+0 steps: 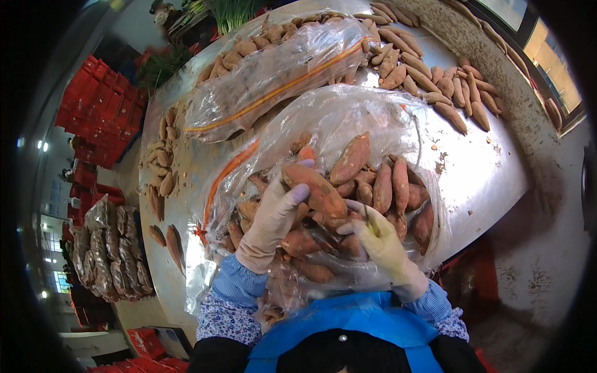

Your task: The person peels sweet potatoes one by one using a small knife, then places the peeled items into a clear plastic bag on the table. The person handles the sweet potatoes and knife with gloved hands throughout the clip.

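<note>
My left hand (280, 210), in a pale rubber glove, grips a large reddish sweet potato (315, 190) between thumb and fingers. At its lower right end is my right hand (378, 235), also gloved, with fingers bent and spread; whether they touch a sweet potato beneath is unclear. Both hands are above an opened clear plastic bag (326, 109) full of red sweet potatoes (382, 189). An orange stripe runs along the bag's left side. Another clear bag (275, 93) with a red and yellow stripe lies farther back, with sweet potatoes showing along its top edge.
Loose sweet potatoes lie on the metal table (480, 172) at the upper right, along the wall ledge (471, 42) and at the table's left side. Stacked red crates (100, 107) and filled plastic bags (112, 252) stand left of the table. A person (163, 14) is far off, upper left.
</note>
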Motion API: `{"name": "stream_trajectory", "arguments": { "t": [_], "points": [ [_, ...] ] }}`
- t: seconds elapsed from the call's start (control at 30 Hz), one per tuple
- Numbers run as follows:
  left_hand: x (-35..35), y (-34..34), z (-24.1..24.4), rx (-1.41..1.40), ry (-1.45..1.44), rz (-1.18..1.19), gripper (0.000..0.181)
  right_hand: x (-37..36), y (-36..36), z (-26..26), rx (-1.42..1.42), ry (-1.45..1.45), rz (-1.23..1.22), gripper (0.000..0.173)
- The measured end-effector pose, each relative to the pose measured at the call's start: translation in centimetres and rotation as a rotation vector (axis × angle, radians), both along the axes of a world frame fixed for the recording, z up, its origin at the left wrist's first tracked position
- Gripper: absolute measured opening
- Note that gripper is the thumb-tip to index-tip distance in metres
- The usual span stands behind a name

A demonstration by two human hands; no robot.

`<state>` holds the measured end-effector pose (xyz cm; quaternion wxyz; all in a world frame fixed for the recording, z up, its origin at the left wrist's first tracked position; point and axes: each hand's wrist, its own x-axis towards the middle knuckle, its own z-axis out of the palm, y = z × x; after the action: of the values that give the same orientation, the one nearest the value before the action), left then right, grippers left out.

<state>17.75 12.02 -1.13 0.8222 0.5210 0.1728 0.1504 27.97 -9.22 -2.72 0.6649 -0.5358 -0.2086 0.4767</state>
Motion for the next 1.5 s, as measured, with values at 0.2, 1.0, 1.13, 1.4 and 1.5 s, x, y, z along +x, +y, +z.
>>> {"name": "stream_trajectory", "arguments": {
  "t": [0.2, 1.0, 1.13, 1.4, 1.5],
  "points": [
    [-3.2, -3.7, -0.1, 0.055, 0.038, 0.018, 0.065, -2.4, 0.8, -0.1, 0.051, 0.058, -0.022, 0.053],
    [-6.1, -6.9, 3.9, 0.562, 0.281, 0.154, 0.037, -4.5, -3.9, 2.3, -0.130, 0.058, -0.046, 0.044],
    [-5.6, -6.9, 3.6, 0.303, 0.317, 0.106, 0.043, -4.2, -4.1, 2.4, -0.139, 0.107, -0.093, 0.044],
    [-5.1, -6.3, 2.1, 0.117, 0.358, 0.014, 0.045, -3.2, -4.1, 1.8, -0.178, 0.063, -0.079, 0.045],
    [-5.4, -5.7, 1.6, 0.011, 0.249, -0.043, 0.031, -2.9, -3.7, 1.5, -0.129, 0.012, -0.105, 0.041]
  ]
}}
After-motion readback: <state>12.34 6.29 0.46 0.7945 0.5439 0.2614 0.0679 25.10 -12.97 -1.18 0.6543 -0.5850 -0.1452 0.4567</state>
